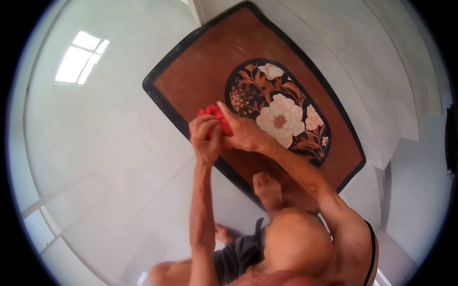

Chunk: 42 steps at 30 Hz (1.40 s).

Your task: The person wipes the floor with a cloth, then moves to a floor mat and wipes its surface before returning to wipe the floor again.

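Observation:
A bunched-up red thing [215, 112], which looks like crumpled cloth, is held between my two hands above the near left edge of the mat. My left hand [204, 138] has its fingers curled round the left side of it. From the right, my right hand [243, 132] grips it, with one digit stretched up along its far side. The hands are close together and cover much of the red thing, so its full shape is hidden.
Below the hands lies a brown mat [191, 76] with a black border and a flower pattern. Pale glossy floor [105, 143] spreads to the left, reflecting a window. Curved pale steps [372, 71] rise on the right. My bare foot [268, 190] rests on the mat.

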Tool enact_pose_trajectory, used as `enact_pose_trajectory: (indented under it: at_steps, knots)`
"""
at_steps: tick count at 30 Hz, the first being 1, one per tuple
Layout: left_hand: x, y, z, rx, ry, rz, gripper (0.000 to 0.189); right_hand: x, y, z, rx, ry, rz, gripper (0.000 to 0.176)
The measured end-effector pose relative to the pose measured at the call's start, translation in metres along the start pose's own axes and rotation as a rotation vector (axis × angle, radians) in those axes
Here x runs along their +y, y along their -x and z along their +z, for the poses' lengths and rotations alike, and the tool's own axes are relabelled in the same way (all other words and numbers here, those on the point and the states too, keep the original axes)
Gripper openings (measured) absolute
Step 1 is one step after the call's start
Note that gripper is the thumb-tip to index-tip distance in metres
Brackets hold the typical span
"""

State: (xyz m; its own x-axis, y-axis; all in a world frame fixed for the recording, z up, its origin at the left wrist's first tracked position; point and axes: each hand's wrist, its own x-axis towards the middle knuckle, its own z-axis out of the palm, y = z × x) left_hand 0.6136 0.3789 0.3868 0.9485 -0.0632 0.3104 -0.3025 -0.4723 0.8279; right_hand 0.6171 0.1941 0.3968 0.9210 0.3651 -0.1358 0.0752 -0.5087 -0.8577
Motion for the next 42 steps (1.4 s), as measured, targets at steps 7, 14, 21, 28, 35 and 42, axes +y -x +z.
enact_pose_trajectory:
  at_steps: [7,14,21,28,35,42]
  knots:
    - [0.039,0.007,0.039,-0.196,0.291,-0.09,0.032,0.006,0.069,-0.014,0.219,0.037,0.081,0.112]
    - [0.055,0.01,0.08,-0.206,0.218,-0.079,0.05,0.063,0.127,-0.023,0.571,0.203,0.262,0.069]
    - [-0.015,0.05,0.078,-0.121,-0.387,0.066,0.043,0.121,0.2,-0.101,0.841,0.371,0.658,0.054]
    - [-0.025,0.058,0.082,-0.179,-0.483,0.026,0.044,0.152,0.089,-0.096,0.802,0.577,0.722,0.052]
    - [-0.021,0.054,0.083,-0.216,-0.486,-0.001,0.045,0.149,-0.146,-0.16,0.761,0.692,0.586,0.049]
    - [-0.021,0.054,0.079,-0.219,-0.465,-0.029,0.047,0.118,-0.258,-0.25,0.836,0.071,0.163,0.066]
